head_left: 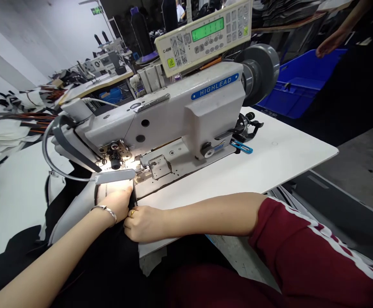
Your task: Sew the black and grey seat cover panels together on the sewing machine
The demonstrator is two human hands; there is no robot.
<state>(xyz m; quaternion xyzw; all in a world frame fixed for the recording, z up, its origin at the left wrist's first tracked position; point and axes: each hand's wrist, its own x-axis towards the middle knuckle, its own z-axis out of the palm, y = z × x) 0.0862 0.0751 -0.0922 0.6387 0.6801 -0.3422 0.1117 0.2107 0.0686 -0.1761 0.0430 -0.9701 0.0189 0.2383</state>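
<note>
A white sewing machine [173, 111] stands in front of me, its lamp [115, 176] lighting the needle area. My left hand [118, 202], with a bracelet at the wrist, is close below the lamp, its fingers closed at the edge of a black-and-white fabric piece [73, 214]. Some of those fingertips are hidden. Just to the right and nearer me, my right hand [145, 223], with a ring, is closed on the black edge of the same piece. The dark part of the fabric hangs over the table's front edge toward my lap.
Blue thread snips [242, 146] lie on the white table [270, 145] beside the machine base. A control panel [205, 36] sits above the machine arm. At the right, another person's hand [332, 42] hangs over a blue bin [295, 92]. Stacked fabric pieces [9, 128] lie at the left.
</note>
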